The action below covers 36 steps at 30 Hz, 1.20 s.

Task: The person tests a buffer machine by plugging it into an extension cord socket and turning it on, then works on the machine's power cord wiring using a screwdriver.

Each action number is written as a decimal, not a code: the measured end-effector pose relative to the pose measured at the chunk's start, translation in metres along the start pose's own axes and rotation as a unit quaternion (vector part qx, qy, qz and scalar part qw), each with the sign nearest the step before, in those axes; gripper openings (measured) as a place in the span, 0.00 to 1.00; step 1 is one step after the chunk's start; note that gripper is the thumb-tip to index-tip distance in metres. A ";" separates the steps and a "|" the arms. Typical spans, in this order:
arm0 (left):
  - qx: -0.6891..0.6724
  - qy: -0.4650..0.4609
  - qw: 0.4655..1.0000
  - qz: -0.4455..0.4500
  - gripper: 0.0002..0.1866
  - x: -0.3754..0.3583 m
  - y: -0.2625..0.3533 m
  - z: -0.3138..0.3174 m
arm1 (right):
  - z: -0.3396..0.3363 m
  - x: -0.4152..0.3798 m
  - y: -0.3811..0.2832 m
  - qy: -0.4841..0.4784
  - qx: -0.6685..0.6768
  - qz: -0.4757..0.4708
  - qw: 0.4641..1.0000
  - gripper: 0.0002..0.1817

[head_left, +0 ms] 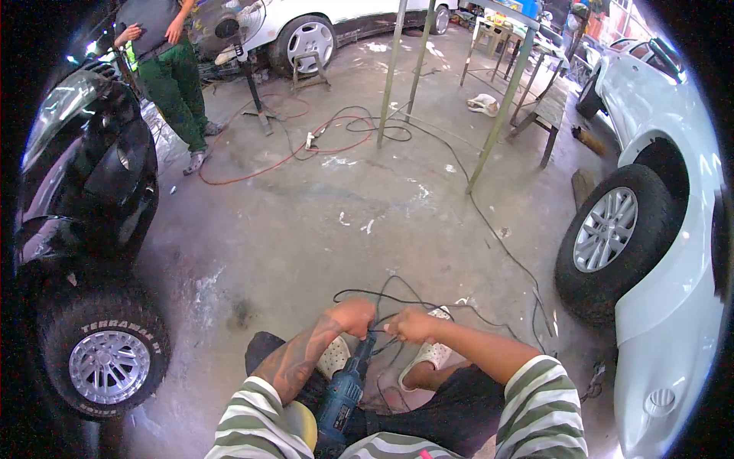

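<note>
A blue power polisher (342,394) lies in my lap, its rear end pointing away from me. A round yellow pad (300,425) shows at its left side. My left hand (355,317) is closed at the polisher's rear end, on the black power cord (397,277). Beside it, my right hand (410,327) is closed on the same cord, a short stretch of which shows between the hands. More cord loops over the floor around my light clogs (436,353). The fingertips are partly hidden.
A black car's wheel (111,366) stands at left, a white vehicle's wheel (608,229) at right. A person (172,84) stands beside a fan (229,29). Red hose (252,177) and cables cross the concrete floor. A metal-legged stand (501,115) and an animal (483,104) are farther back.
</note>
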State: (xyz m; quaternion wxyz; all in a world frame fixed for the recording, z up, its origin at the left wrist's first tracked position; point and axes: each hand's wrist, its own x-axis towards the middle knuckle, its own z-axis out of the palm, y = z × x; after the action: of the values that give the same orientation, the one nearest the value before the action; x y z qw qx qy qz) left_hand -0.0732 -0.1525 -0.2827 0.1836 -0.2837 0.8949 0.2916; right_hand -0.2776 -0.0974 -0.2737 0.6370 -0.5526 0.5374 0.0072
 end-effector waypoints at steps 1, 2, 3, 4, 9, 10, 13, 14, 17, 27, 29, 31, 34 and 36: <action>-0.002 -0.009 1.000 -0.006 0.17 -0.001 0.001 -0.001 | -0.002 0.001 0.000 0.000 0.000 0.000 1.000 0.18; -0.004 -0.017 1.000 -0.013 0.17 -0.001 0.002 -0.002 | -0.004 0.000 -0.001 -0.039 0.033 0.019 0.998 0.17; -0.003 -0.018 1.000 -0.014 0.17 0.000 0.003 -0.001 | -0.005 0.000 -0.003 -0.079 0.066 0.039 0.994 0.17; -0.013 -0.015 0.999 -0.035 0.16 0.001 0.004 -0.001 | -0.003 -0.002 -0.003 -0.080 0.066 0.037 0.994 0.17; -0.057 0.021 0.998 -0.023 0.16 -0.001 -0.001 -0.004 | 0.005 -0.020 -0.017 0.161 -0.440 -0.254 0.846 0.15; -0.052 0.014 0.998 -0.020 0.16 -0.003 0.001 -0.006 | 0.006 -0.019 -0.015 0.160 -0.441 -0.252 0.846 0.15; -0.032 0.008 0.999 -0.015 0.16 0.000 0.002 -0.002 | 0.009 -0.019 -0.013 0.140 -0.421 -0.239 0.864 0.16; -0.017 0.011 1.000 -0.016 0.16 0.001 0.002 0.000 | 0.009 -0.017 -0.013 0.132 -0.386 -0.239 0.881 0.17; 0.004 0.008 1.000 -0.018 0.16 -0.001 0.003 0.000 | 0.007 -0.013 -0.014 0.121 -0.351 -0.230 0.900 0.17; -0.010 -0.005 0.999 -0.034 0.15 -0.003 0.007 -0.003 | 0.007 -0.006 -0.010 0.078 -0.290 -0.162 0.940 0.19; -0.013 -0.009 0.999 -0.034 0.15 -0.002 0.006 -0.002 | 0.007 -0.006 -0.011 0.075 -0.282 -0.156 0.944 0.19; -0.012 -0.003 0.999 -0.038 0.16 -0.003 0.005 -0.002 | 0.007 -0.008 -0.013 0.072 -0.274 -0.152 0.947 0.19; -0.058 0.015 0.998 -0.014 0.16 -0.004 -0.001 -0.009 | 0.003 -0.032 -0.037 0.090 -0.360 -0.159 0.915 0.19; -0.114 0.025 0.993 0.012 0.16 -0.003 -0.010 -0.007 | -0.008 -0.058 -0.054 0.114 -0.419 -0.116 0.893 0.20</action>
State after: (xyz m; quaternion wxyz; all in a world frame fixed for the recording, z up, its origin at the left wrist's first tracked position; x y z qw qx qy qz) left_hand -0.0662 -0.1620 -0.2800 0.1239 -0.2994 0.8636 0.3863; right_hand -0.2751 -0.0903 -0.1942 0.2770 -0.8240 0.4851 0.0947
